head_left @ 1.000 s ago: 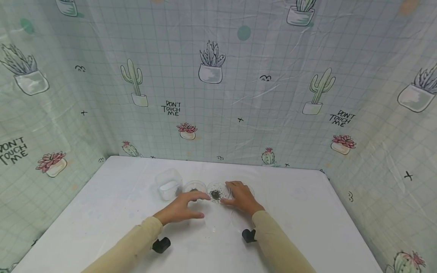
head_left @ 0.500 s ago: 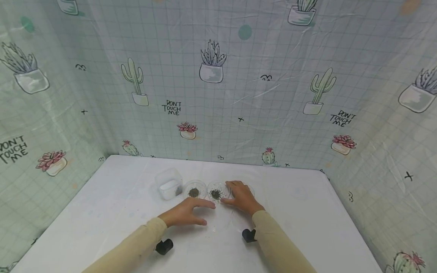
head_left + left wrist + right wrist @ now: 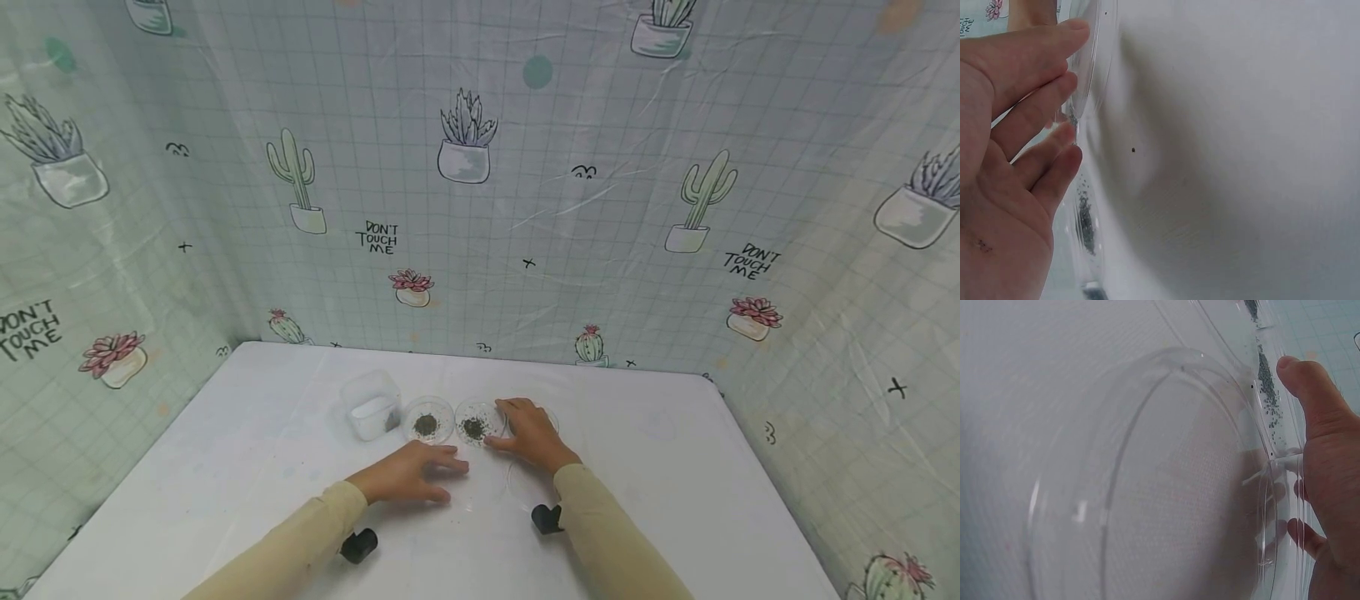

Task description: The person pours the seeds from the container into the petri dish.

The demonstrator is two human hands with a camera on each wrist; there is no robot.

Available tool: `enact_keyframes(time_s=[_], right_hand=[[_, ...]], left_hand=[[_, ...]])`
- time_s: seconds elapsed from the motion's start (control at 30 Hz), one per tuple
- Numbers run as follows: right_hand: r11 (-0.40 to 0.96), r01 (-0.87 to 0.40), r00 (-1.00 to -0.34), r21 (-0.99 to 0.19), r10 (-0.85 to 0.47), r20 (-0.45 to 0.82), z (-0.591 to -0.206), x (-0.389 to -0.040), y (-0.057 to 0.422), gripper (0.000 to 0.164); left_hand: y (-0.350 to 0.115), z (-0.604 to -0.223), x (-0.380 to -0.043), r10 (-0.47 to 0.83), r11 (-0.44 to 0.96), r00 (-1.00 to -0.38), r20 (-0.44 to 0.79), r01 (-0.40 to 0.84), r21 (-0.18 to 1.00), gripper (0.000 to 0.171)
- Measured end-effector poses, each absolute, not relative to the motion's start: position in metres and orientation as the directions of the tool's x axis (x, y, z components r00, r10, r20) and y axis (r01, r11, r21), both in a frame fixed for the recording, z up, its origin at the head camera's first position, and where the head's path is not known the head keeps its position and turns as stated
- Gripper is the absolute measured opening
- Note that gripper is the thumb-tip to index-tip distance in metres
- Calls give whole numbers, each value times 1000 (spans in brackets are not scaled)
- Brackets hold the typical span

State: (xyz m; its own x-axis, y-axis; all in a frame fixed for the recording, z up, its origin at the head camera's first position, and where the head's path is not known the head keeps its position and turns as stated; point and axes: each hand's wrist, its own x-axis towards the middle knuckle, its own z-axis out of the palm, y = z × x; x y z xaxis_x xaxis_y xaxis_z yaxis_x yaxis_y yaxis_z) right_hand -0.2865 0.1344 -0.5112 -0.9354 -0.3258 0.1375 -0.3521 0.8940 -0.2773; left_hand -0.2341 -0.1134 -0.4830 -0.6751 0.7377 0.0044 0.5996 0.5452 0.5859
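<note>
In the head view, my left hand (image 3: 408, 473) is in front of the left petri dish (image 3: 425, 410), which holds a dark granular heap. Its fingers are loosely extended and grip nothing; the left wrist view shows them beside a clear round rim (image 3: 1099, 69), contact uncertain. My right hand (image 3: 532, 437) spreads over the right petri dish (image 3: 553, 418), hiding most of it. Its thumb and forefinger reach to the rim of the middle petri dish (image 3: 491, 412), which holds scattered dark granules. Whether those fingertips press on the rim is unclear. A clear round piece (image 3: 1107, 462) shows in the right wrist view.
A clear plastic tub (image 3: 371, 400) with something white inside stands left of the dishes. Faint transparent rounds (image 3: 517, 492) lie in front of them on the white table (image 3: 645, 467). A patterned sheet (image 3: 570, 283) surrounds the table's back and sides.
My left hand has drawn back toward the near side, uncovering the left dish and its dark heap. My right hand has stayed in place.
</note>
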Motion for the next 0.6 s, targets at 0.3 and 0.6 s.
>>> enact_keyframes(time_s=[0.3, 0.6], right_hand=[[895, -340, -940, -288, -316, 128, -510, -286, 134, 76], [893, -365, -931, -265, -339, 139, -509, -285, 135, 76]], left_hand=[[-112, -484, -234, 748, 512, -655, 111, 675, 531, 43], [-103, -484, -230, 748, 534, -660, 73, 664, 524, 66]])
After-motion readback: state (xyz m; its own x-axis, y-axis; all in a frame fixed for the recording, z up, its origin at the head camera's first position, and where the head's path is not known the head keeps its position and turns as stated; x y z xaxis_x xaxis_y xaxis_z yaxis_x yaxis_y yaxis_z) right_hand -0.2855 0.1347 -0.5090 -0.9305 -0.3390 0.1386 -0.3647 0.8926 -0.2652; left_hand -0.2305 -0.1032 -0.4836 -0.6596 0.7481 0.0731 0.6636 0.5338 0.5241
